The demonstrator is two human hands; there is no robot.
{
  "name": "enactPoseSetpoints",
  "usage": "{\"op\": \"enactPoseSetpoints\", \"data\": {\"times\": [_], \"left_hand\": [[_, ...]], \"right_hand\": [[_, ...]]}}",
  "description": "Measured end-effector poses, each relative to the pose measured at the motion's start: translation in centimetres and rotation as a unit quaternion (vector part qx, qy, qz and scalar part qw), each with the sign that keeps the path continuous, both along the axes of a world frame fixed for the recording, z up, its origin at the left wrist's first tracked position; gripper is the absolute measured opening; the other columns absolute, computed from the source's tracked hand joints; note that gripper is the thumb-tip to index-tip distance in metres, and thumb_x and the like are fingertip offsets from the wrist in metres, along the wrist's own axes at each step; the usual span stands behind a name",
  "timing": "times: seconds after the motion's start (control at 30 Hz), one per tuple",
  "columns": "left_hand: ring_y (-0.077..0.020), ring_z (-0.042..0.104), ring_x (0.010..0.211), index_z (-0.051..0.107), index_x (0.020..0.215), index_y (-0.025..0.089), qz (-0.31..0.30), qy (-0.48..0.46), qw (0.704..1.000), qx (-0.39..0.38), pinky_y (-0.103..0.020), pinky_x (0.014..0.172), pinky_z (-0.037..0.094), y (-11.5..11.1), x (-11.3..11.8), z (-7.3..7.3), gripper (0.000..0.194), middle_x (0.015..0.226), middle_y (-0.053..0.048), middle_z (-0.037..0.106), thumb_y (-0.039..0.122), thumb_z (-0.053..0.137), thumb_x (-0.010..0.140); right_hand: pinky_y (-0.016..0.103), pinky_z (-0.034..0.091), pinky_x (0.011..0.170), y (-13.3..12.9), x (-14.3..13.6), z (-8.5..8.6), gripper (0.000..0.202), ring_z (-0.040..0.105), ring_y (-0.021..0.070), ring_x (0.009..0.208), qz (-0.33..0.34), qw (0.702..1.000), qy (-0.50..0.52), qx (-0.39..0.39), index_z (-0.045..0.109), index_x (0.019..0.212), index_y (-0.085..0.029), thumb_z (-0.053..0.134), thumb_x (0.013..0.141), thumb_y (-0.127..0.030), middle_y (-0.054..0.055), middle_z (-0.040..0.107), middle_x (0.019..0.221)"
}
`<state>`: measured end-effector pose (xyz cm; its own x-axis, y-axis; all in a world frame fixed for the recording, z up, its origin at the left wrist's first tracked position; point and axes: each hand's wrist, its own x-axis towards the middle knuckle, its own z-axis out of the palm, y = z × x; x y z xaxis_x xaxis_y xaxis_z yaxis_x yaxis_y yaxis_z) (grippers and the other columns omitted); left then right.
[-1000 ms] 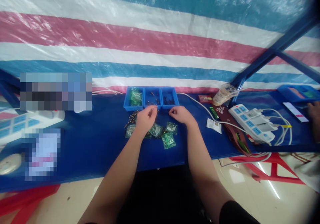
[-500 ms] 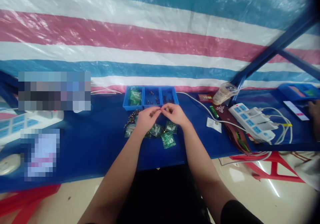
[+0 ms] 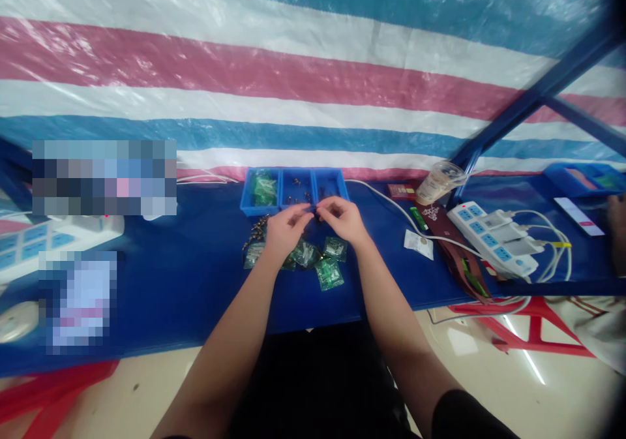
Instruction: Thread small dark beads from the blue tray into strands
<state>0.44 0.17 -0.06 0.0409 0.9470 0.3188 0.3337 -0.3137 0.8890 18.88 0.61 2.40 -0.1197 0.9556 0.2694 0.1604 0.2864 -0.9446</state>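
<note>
My left hand (image 3: 287, 229) and my right hand (image 3: 343, 218) are close together over the blue table, just in front of a three-part blue tray (image 3: 260, 211). Thumb and fingers of each hand are pinched. Something small and dark shows at the fingertips, too small to name. Beside my left hand lies a pile of small brass-and-dark metal parts (image 3: 257, 229). Below the hands are several clear bags with green contents (image 3: 329, 274). The tray's left compartment has green packets (image 3: 265, 189); small dark metal pieces (image 3: 297, 182) lie in the middle one. My right hand partly covers the right compartment.
Right of me are a white cable (image 3: 391, 203), a plastic cup (image 3: 437, 184), a brown bag (image 3: 443, 230), a small white packet (image 3: 418, 244) and a power strip (image 3: 491, 240). Another person's hand (image 3: 619, 220) is at the far right, near a phone (image 3: 580, 216). Another power strip (image 3: 61, 240) stands left.
My fingertips, together before, have drawn slightly apart. My right hand has risen a little. Tray, bags and metal pile stay put.
</note>
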Motion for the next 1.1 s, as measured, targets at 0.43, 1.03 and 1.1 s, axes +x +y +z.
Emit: {"op": "enactPoseSetpoints", "data": {"times": [0.43,1.03,1.1], "left_hand": [[-0.0172,0.073,0.079,0.076,0.108,0.02,0.01,0.029,0.999,0.023,-0.031,0.079,0.061,0.03,-0.19,0.27,0.03,0.09,-0.006,0.078,0.042,0.065,0.092],[-0.0177,0.073,0.079,0.076,0.11,0.021,0.008,0.036,0.999,0.018,-0.031,0.078,0.06,0.03,-0.26,0.08,0.031,0.092,-0.005,0.078,0.044,0.063,0.093],[-0.0176,0.073,0.078,0.075,0.113,0.022,0.008,0.04,0.999,0.017,-0.031,0.076,0.06,0.02,-0.25,-0.01,0.033,0.092,-0.005,0.078,0.045,0.064,0.092]], "right_hand": [[0.029,0.053,0.067,-0.04,0.03,-0.13,0.031,0.066,0.0148,0.067,0.025,0.999,0.02,-0.006,0.068,0.094,-0.018,0.07,0.087,-0.048,0.004,0.071,0.079],[0.03,0.053,0.066,-0.03,-0.33,-0.33,0.033,0.065,0.0156,0.066,-0.007,1.0,0.001,0.008,0.071,0.097,-0.019,0.068,0.088,-0.051,0.004,0.071,0.075],[0.03,0.053,0.066,0.01,-0.37,-0.44,0.034,0.065,0.0154,0.066,-0.015,1.0,0.001,0.009,0.071,0.098,-0.019,0.067,0.089,-0.051,0.003,0.07,0.075]]}}
